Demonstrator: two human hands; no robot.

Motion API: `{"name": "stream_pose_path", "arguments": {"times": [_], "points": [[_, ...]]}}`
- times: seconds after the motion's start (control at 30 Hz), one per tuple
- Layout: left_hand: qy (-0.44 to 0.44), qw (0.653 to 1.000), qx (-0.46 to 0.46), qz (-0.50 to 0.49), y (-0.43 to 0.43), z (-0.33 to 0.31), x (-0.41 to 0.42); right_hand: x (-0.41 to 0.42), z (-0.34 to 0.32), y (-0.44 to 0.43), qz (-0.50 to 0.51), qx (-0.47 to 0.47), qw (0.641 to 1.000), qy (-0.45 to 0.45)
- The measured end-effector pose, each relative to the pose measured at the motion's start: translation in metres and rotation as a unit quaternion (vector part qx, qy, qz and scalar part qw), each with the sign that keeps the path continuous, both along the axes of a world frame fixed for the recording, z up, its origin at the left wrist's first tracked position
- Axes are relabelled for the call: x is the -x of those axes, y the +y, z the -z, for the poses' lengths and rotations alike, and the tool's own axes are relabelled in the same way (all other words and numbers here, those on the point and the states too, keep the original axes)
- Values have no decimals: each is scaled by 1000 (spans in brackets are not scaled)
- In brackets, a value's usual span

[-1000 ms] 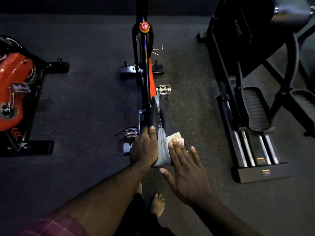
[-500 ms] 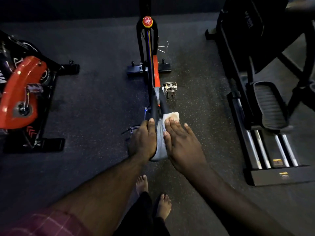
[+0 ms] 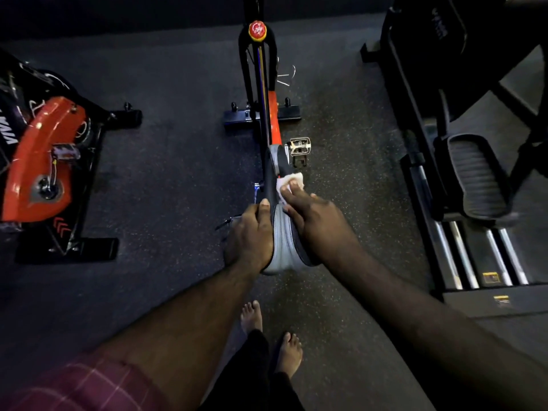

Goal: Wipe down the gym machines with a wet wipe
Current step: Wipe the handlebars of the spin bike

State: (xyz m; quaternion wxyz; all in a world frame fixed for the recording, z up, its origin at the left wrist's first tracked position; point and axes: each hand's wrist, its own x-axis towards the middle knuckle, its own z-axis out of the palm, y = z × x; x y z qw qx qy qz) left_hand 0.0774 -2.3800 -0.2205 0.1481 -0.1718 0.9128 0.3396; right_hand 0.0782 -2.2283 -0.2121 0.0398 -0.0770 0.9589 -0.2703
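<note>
At your far left the orange exercise bike (image 3: 44, 158) stands on the dark floor (image 3: 178, 173), well apart from your hands. From here it looks like a machine waiting its turn. Moving in, your left hand (image 3: 249, 235) grips the left flank of the saddle (image 3: 281, 244) on the middle bike (image 3: 261, 84), with the thumb lying along the top edge and the fingers curled down its side. You hold it there, I judge, to stop the seat twisting or rocking while the other side is rubbed. The saddle runs away from you, its broad grey rear nearest and its narrow nose pointing toward the red knob (image 3: 257, 30). The wet wipe (image 3: 292, 180) sits bunched on the right side of that nose, white against the black cover, pinned under the fingertips of your right hand (image 3: 314, 223). That hand is not clenched. Its fingers reach forward over the wipe and press it to the seat while the palm hugs the saddle's right flank, which gives you both pressure and a guide along the edge. Just beyond the wipe, 1 metal pedal (image 3: 300, 145) hangs beside the frame, not touching the wipe. The seat's right side looks like the step in hand, and the frame and knob appear not yet done. At your far right the step machine (image 3: 474, 179) stands well apart, untouched
</note>
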Motion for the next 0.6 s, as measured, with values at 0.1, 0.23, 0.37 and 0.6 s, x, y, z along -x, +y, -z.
{"name": "stream_pose_path", "arguments": {"times": [0.1, 0.23, 0.37, 0.6], "points": [[2, 1000, 5, 0, 1, 0, 0, -63, 5, 11, -12, 17, 999, 33], [9, 1000, -9, -2, -1, 4, 0, -114, 15, 24, -39, 3, 994, 101], [13, 1000, -4, -11, -1, 6, -1, -52, 21, 16, -4, 13, 996, 84], [19, 1000, -6, -11, -1, 7, 0, -140, 37, 29, 4, 32, 982, 184]]}}
